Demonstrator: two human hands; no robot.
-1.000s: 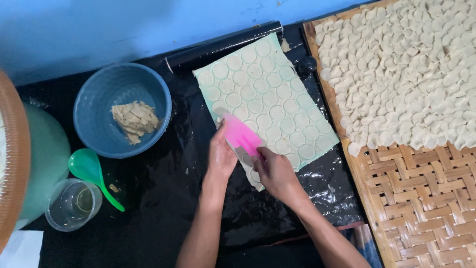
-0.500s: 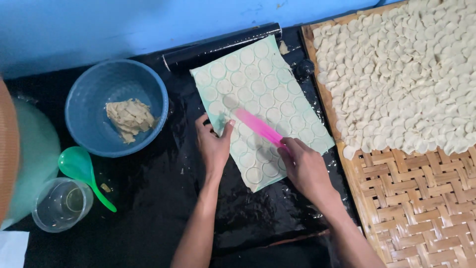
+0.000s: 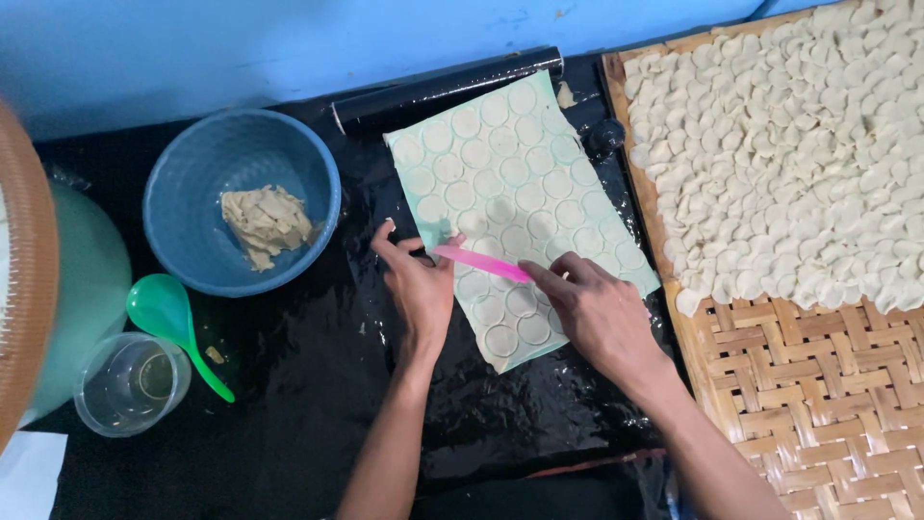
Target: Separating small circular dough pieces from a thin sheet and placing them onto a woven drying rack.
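Note:
A pale green mould sheet with rows of dough-filled round holes lies on black plastic. A flat pink scraper lies across the sheet's lower part, and both my hands grip it. My left hand pinches its left end at the sheet's left edge. My right hand presses on its right end, fingers over the lower right rows.
A blue bowl with a lump of dough sits at the left. A green spoon, a clear cup, a black roll and a woven bamboo tray covered with dough discs surround the sheet.
The pink scraper turned from face-up to nearly edge-on and slid up the sheet. My hands spread to its two ends.

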